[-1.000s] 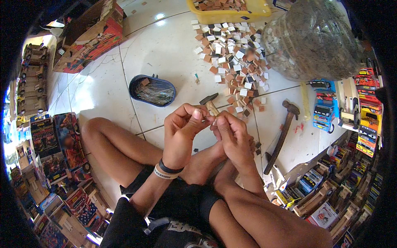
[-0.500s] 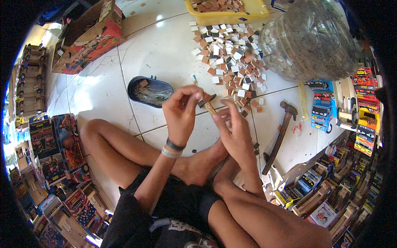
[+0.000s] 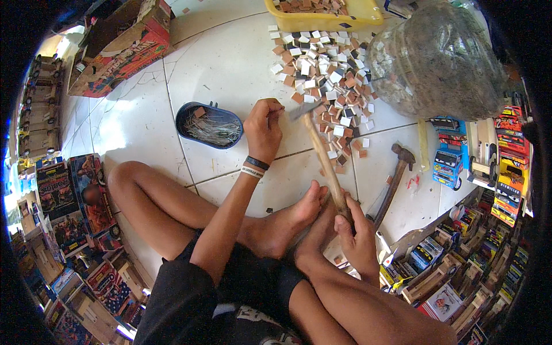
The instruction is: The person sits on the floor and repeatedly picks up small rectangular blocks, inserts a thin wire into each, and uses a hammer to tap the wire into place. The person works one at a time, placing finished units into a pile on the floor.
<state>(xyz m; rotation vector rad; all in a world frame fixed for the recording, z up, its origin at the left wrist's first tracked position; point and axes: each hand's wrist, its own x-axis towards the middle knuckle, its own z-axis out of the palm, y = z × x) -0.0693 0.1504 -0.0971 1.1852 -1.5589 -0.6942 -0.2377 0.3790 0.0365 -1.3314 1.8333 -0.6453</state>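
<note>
My right hand [image 3: 356, 236] is closed round the lower end of a hammer's wooden handle. The hammer [image 3: 323, 152] slants up and left, its dark metal head near my left hand. My left hand [image 3: 264, 129] is closed in a pinch, fingertips toward the hammer head; whatever it may hold is too small to make out. Beside that hand, on its left, stands a dark blue oval container [image 3: 180, 125] with thin nails [image 3: 215, 129] and a small brown square piece in it. Just beyond the hammer head, many small white, brown and black square pieces [image 3: 322, 75] lie heaped on the floor.
A second hammer [image 3: 394, 178] lies on the tiles right of my foot. A yellow tub [image 3: 322, 23] and a large clear plastic bag [image 3: 434, 63] stand at the back. Toy trucks [image 3: 448, 152] crowd the right; more [image 3: 92, 201] line the left, below a cardboard box [image 3: 123, 57].
My right hand has drawn back toward me and gripped the hammer handle's lower end; the hammer now shows at full length. My left hand has shifted slightly right and up, away from the hammer head.
</note>
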